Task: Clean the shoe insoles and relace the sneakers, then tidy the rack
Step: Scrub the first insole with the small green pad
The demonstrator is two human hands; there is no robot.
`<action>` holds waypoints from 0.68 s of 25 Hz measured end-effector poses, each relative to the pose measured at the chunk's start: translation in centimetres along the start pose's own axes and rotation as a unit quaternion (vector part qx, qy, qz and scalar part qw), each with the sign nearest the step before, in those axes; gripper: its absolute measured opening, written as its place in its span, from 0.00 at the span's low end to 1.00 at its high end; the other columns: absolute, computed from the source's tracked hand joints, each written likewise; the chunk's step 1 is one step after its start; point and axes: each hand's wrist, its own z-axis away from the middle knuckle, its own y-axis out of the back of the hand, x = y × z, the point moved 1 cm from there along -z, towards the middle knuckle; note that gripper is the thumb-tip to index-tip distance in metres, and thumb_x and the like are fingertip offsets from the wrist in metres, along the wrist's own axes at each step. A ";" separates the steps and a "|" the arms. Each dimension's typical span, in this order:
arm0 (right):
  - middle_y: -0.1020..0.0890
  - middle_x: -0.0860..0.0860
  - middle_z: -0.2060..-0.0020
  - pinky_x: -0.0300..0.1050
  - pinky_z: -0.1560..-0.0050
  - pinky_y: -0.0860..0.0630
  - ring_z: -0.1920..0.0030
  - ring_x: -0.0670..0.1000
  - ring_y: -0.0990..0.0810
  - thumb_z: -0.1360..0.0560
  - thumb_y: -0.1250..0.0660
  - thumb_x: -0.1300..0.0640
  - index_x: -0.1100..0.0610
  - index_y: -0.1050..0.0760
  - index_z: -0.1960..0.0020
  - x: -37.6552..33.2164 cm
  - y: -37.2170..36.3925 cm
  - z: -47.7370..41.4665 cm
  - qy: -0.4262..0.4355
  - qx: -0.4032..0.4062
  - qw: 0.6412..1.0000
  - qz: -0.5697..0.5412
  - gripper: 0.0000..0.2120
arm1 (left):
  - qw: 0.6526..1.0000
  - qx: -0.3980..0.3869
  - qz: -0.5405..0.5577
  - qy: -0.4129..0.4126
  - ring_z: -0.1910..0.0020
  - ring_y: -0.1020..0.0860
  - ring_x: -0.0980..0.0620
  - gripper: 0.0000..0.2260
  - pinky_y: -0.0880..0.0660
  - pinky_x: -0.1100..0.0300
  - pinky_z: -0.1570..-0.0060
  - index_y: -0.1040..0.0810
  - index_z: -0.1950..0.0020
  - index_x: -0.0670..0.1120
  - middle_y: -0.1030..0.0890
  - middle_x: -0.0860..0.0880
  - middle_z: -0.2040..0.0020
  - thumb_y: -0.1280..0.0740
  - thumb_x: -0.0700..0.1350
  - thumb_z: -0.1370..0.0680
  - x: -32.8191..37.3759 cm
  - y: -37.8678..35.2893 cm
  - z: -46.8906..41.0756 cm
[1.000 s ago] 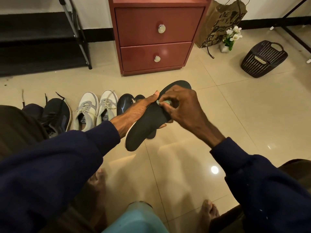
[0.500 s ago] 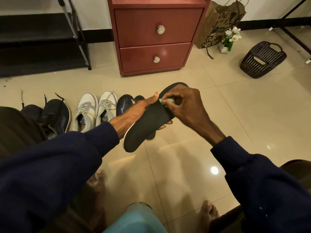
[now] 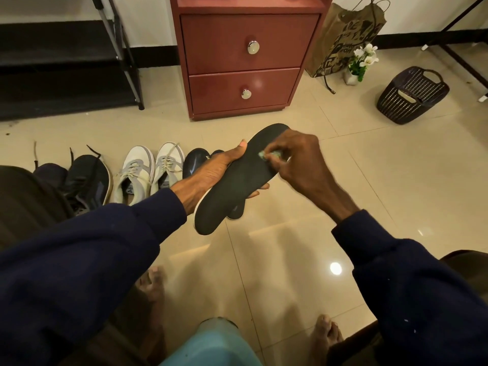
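Insole (image 3: 232, 186) is in the air in front of me, over the floor tiles, dark top face turned up to me
Long axis: heel low at 7 o'clock, toe high at 1 o'clock, so it slants away from me and to the right

Left hand (image 3: 211, 175) cradles it from below at mid-length: thumb lies along the 10 o'clock edge, fingertips curl up over the 4 o'clock edge. Grip closed round the insole, carrying its weight

Right hand (image 3: 301, 159) comes in from 3 o'clock over the forefoot. Fingers bunched, pinching a small pale green wipe (image 3: 265, 154) and pressing it on the top face, just short of the toe. Whether it is cloth or sponge I cannot tell

Key relation: the wipe sits at the toe end, and the uncovered length of insole runs from it toward 7 o'clock, down to the heel. Judgement: strokes should follow that axis, toe to heel, with the left hand bracing underneath. The heel overhangs my left palm unsupported, so heavy pressure there may flex or tip it

White sneakers (image 3: 148, 173) wait on the floor at 9 o'clock of the insole, laces loose. Rack (image 3: 66, 56) stands at 10 o'clock, well apart
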 end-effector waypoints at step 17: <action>0.16 0.48 0.59 0.28 0.63 0.28 0.62 0.40 0.21 0.27 0.24 0.59 0.56 0.14 0.54 0.7 0.2 -0.3 -0.110 0.115 0.985 -0.073 0.02 | 0.999 -0.031 0.011 0.013 0.40 0.20 0.33 0.26 0.21 0.41 0.46 0.23 0.31 0.39 0.19 0.33 0.37 0.37 0.59 0.17 0.1 0.3 0.1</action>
